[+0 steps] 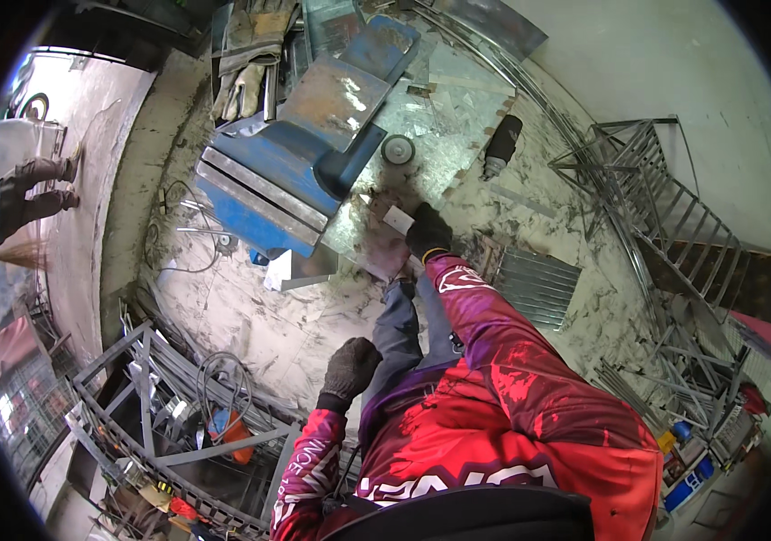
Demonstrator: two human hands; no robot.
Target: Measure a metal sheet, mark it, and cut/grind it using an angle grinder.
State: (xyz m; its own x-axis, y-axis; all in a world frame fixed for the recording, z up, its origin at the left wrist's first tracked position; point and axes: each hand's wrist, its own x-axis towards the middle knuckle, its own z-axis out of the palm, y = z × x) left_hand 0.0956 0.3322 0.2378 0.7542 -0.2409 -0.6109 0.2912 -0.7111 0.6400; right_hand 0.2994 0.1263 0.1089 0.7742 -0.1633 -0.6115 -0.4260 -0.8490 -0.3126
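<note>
My right hand (428, 233), in a dark glove, reaches forward past my knees, its fingers closed on a small pale flat plate (399, 219). The plate sticks out to the left of the glove, just off the near right corner of a large blue metal machine (268, 194). My left hand (350, 369) wears a dark knitted glove too and is curled into a fist beside my left thigh. Nothing shows in it. Beyond my right hand, a round grey disc (397, 149) lies on a shiny metal sheet (444, 113).
A dark cylindrical tool (502, 144) lies at the far right of the sheet. To the right are a ribbed metal panel (538, 287) and a welded rack (674, 194). A metal frame (146, 397) full of rods stands at left. Work gloves (250, 59) hang behind the machine. Another person's legs (29, 194) show far left.
</note>
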